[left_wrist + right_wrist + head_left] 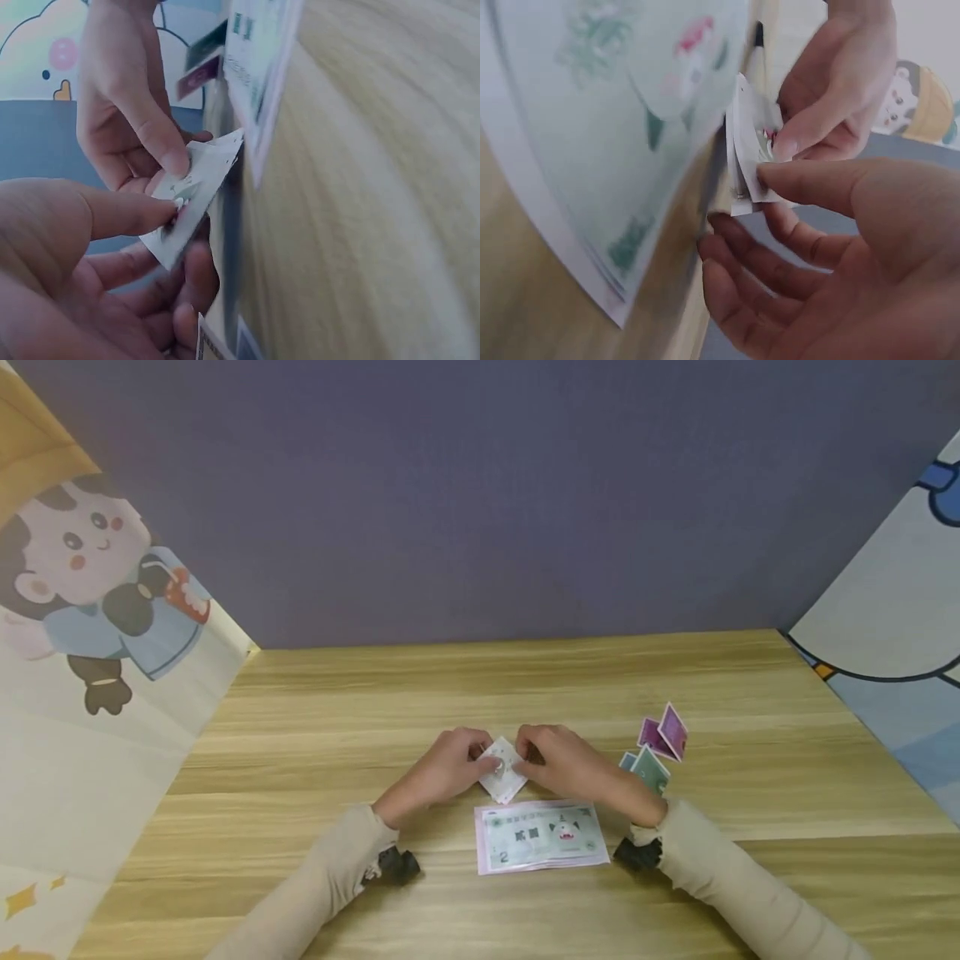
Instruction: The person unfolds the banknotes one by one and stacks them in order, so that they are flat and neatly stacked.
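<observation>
Between both hands is a small folded paper note (503, 787), pale with a printed picture, its layers visible at the edges in the right wrist view. My left hand (453, 766) pinches its left side, thumb on the printed face and fingers behind. The right hand (566, 764) grips the opposite side, its thumb (817, 184) pressing on the face. Just below the hands, a flat pale green play banknote (540, 852) with a "2" and a cartoon face lies over a pink-edged sheet.
To the right stand a folded purple note (672, 731) and a folded green note (650, 768), the green one close by my right forearm. The wood-grain table (337, 710) meets a dark grey-blue panel (480, 502) at the back. Cartoon-printed sheets flank both sides.
</observation>
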Available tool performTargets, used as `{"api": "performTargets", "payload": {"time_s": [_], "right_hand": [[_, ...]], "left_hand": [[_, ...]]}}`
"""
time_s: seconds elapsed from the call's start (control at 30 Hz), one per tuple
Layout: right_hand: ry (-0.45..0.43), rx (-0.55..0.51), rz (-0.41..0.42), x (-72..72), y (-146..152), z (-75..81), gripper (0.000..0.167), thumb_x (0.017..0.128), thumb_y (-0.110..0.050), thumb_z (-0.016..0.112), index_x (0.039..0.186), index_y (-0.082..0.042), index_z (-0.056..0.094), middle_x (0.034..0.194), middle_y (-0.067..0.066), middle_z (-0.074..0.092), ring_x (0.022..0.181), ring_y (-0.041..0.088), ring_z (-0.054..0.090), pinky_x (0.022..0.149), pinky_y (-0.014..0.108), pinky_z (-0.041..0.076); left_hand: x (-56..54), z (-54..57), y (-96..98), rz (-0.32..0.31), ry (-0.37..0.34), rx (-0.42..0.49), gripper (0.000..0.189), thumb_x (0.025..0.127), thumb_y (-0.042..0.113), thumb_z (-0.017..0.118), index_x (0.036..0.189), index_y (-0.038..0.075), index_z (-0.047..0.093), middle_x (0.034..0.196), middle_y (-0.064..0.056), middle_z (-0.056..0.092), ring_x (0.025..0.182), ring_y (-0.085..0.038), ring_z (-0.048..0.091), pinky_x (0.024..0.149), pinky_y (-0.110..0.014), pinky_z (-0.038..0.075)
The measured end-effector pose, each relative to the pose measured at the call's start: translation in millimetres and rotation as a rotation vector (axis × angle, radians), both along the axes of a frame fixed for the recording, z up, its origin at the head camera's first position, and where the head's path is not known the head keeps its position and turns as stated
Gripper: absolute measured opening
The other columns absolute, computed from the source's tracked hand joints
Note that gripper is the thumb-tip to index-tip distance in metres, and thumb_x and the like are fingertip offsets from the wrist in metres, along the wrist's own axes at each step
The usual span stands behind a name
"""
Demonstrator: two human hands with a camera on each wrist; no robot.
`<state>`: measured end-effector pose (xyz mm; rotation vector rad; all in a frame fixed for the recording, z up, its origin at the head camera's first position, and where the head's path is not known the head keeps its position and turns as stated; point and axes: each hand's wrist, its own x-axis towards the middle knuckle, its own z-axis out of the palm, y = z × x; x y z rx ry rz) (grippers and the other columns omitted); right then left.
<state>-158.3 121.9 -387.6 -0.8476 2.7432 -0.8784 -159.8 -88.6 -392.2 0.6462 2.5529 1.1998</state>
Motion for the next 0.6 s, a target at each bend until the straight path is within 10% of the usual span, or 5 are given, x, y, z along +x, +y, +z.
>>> {"api": "performTargets", "payload": {"time_s": [0.37,0.6], "right_hand": [[0.131,-0.214,-0.148,-3.0,4.6,19.3,0.012,0.093,-0.016,0.071,0.094,-0.012,0.06,0.084,-0.002,0.061,0.076,0.012,0.057,0.065,0.028,0.051],[0.004,-0.369,-0.269,-0.6,4.3,31.5,0.028,0.091,-0.021,0.075,0.108,-0.004,0.061,0.078,0.005,0.068,0.071,0.019,0.064,0.062,0.028,0.053]], "left_hand": [[-0.4,14.8,0.7,0.134,0.011,0.336,0.007,0.094,0.004,0.067,0.094,-0.002,0.071,0.083,-0.012,0.07,0.07,-0.021,0.068,0.064,-0.045,0.059],[-0.2,23.2,1.6,0.143,-0.006,0.49,0.017,0.098,0.011,0.064,0.103,-0.004,0.07,0.092,-0.016,0.071,0.08,-0.019,0.07,0.075,-0.04,0.06]]}}
